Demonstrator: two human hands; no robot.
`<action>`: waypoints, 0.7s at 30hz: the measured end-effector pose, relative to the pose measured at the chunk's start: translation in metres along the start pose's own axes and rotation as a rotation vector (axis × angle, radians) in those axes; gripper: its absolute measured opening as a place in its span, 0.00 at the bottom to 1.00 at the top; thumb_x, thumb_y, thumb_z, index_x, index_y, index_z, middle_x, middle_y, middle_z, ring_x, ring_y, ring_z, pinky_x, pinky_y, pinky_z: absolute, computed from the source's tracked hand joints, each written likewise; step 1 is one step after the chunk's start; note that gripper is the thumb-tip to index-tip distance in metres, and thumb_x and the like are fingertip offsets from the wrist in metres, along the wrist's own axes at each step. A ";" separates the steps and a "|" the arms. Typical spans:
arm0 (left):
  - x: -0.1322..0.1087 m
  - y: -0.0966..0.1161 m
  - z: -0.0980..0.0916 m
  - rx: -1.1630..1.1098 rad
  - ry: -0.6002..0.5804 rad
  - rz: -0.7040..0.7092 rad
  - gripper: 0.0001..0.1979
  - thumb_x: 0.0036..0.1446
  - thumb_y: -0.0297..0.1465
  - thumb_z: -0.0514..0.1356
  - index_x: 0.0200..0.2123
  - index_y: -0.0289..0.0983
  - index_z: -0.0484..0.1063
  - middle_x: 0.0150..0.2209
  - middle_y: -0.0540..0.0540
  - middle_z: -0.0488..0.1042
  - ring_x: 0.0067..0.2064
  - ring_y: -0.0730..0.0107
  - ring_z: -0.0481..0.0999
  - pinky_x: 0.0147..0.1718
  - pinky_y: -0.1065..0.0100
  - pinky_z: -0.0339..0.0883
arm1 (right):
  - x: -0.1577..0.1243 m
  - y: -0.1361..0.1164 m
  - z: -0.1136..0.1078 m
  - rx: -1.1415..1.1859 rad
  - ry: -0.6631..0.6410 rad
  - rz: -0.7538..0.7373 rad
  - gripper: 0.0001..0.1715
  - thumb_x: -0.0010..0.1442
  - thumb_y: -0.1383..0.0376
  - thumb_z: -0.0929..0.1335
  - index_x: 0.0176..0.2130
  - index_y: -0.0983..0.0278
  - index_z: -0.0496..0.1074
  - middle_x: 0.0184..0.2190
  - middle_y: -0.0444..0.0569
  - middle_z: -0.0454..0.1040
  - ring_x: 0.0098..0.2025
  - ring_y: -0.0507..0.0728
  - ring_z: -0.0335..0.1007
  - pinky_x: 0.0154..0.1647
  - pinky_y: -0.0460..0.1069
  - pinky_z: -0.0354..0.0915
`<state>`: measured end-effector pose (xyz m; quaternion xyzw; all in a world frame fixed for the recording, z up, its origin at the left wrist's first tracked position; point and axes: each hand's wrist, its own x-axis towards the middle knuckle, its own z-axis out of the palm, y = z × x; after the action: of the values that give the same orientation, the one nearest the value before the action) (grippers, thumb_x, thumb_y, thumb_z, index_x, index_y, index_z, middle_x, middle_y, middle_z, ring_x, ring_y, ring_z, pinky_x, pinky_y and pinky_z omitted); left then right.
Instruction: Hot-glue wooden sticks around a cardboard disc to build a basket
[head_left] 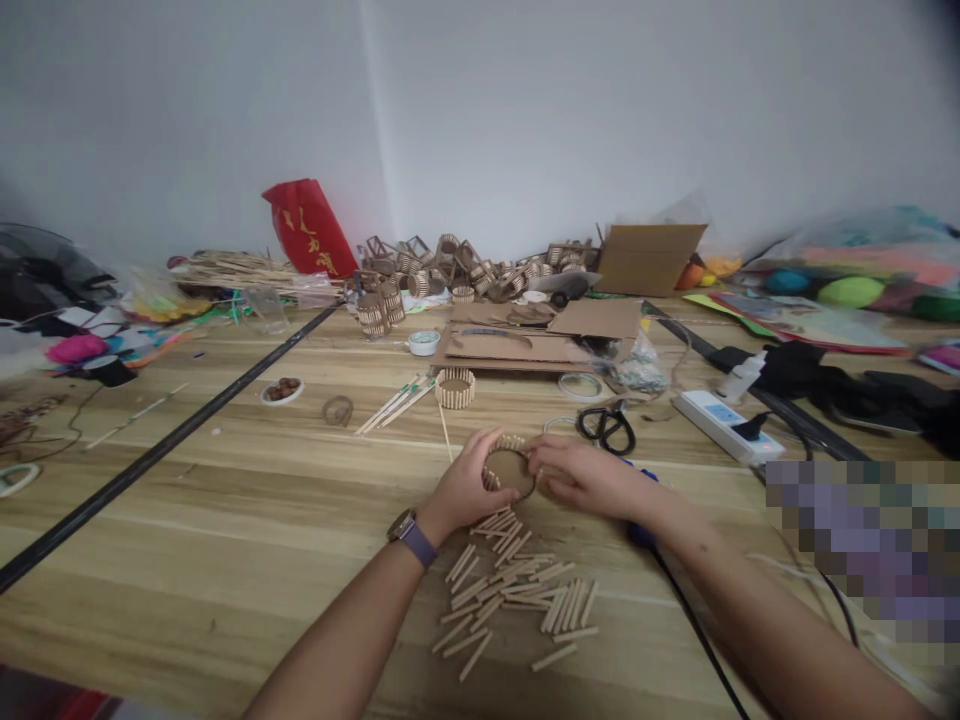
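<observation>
My left hand (480,480) is wrapped round the left side of a small round cardboard cup (511,474) with short wooden sticks standing along part of its wall. At the cup's right rim, the bent fingers of my right hand (574,474) are pinched together; whatever is between the fingertips is too small to make out. Just below the cup lies a loose pile of short wooden sticks (517,585). A similar stick-covered cup (455,389) stands a little beyond my hands. Under my right forearm, a blue object (641,532) with a black cord is partly hidden.
Black-handled scissors (609,430) and a white power strip (727,425) lie to the right. Cardboard sheets (517,348) and several finished stick pieces (450,265) are at the back. Long sticks (394,403) and a dish of brown balls (282,390) sit left.
</observation>
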<state>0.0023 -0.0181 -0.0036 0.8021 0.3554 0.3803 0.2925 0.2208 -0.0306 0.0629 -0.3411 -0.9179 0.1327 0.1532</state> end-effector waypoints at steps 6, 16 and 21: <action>-0.001 0.003 -0.005 -0.014 -0.078 -0.007 0.45 0.43 0.23 0.64 0.64 0.33 0.49 0.64 0.34 0.53 0.66 0.52 0.52 0.65 0.53 0.48 | -0.022 0.001 -0.027 -0.121 0.037 0.405 0.12 0.61 0.62 0.61 0.32 0.62 0.71 0.29 0.50 0.75 0.30 0.57 0.70 0.31 0.50 0.62; -0.001 0.005 -0.008 -0.065 -0.081 -0.119 0.46 0.43 0.24 0.64 0.65 0.36 0.47 0.65 0.36 0.55 0.65 0.54 0.56 0.64 0.54 0.51 | -0.081 0.003 -0.009 -0.227 -0.128 0.986 0.27 0.54 0.44 0.64 0.16 0.58 0.64 0.18 0.53 0.72 0.23 0.62 0.70 0.22 0.51 0.53; -0.002 0.005 -0.008 -0.052 -0.112 -0.099 0.50 0.40 0.24 0.66 0.65 0.37 0.46 0.66 0.36 0.53 0.66 0.53 0.54 0.64 0.53 0.49 | -0.084 0.018 0.001 -0.054 0.046 1.015 0.20 0.53 0.51 0.65 0.20 0.61 0.70 0.21 0.53 0.76 0.25 0.60 0.71 0.24 0.50 0.57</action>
<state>-0.0033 -0.0205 0.0032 0.7958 0.3677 0.3292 0.3509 0.2914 -0.0740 0.0395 -0.7507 -0.6361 0.1593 0.0806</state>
